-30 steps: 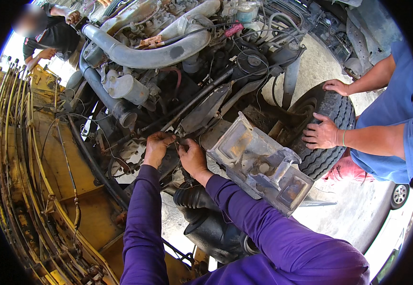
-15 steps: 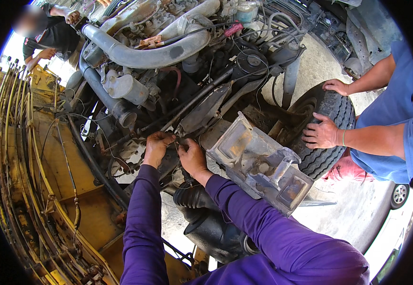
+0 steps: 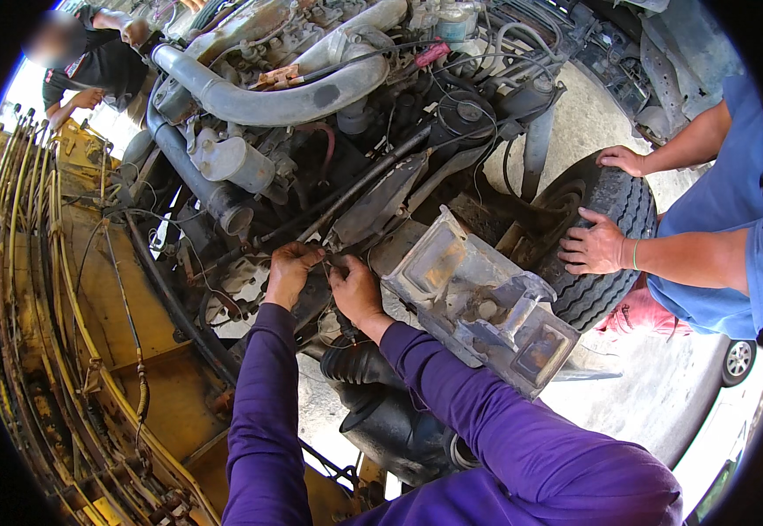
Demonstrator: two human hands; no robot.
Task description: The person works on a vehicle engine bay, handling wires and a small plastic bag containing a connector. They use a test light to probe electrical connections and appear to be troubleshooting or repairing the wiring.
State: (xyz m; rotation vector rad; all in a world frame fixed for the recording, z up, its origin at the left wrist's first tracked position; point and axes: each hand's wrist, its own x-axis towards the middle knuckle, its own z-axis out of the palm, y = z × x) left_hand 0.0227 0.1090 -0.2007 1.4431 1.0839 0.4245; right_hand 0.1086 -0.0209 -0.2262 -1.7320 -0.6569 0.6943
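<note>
Both my hands work close together amid the engine parts, near the middle of the view. My left hand (image 3: 288, 273) is closed in a pinch, thumb against fingertips. Just right of it, my right hand (image 3: 357, 291) also pinches, its fingertips almost meeting the left ones. Something small and thin, possibly wire, lies between them, too small to make out. Beyond them runs a long dark rod (image 3: 373, 186). A worn grey metal bracket (image 3: 434, 263) sits beside my right hand, and a black ribbed hose (image 3: 366, 373) lies below my right wrist.
Large grey pipes (image 3: 289, 105) and a metal canister (image 3: 234, 165) stand at the far side. To the left is a yellow frame (image 3: 136, 307) lined with hoses (image 3: 22, 307). At right, a co-worker's hands (image 3: 596, 241) rest on a tyre (image 3: 614, 197). Another person (image 3: 105, 70) stands far left.
</note>
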